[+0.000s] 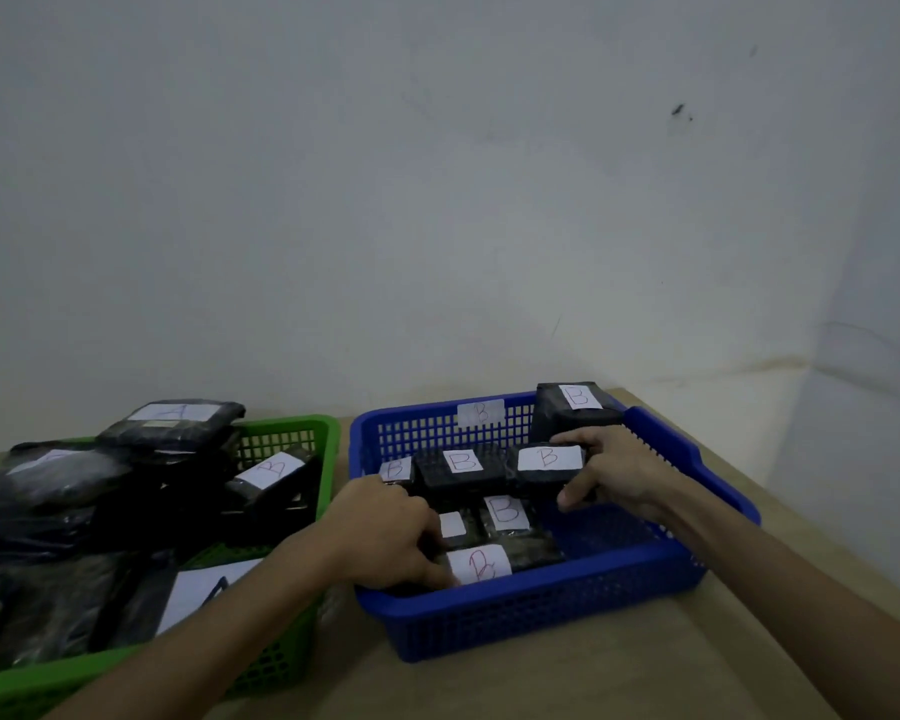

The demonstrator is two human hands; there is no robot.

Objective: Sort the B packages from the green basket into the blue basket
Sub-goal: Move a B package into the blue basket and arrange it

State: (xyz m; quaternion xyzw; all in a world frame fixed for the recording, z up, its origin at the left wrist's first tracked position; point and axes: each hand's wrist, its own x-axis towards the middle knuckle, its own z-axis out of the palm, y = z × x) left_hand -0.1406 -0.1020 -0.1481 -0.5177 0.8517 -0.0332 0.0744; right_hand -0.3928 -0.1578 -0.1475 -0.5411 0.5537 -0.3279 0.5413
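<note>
b packages: several black wrapped ones with white b labels sit inside the blue basket point(687, 459) on the worktop point(567, 683). right hand point(619, 472) is in the basket, fingers point(575, 439) clamped around the right end of one b package point(544, 462), thumb under its near edge, other fingers over the top. that package lies in the middle row, touching another b package point(461, 467) to its left. left hand point(385, 532) is at the basket's near left corner, fingers curled down onto the front b package point(481, 563), fingertips touching the left edge of its label; whether they actually grip it, cannot tell. one more b package point(575, 410) leans up in the far right corner, above the right hand. green basket point(302, 433) sits just beside the blue one on the left, piled with black packages; one there shows a b label point(274, 470), well apart from both hands, the top one shows an a label point(175, 412).
</note>
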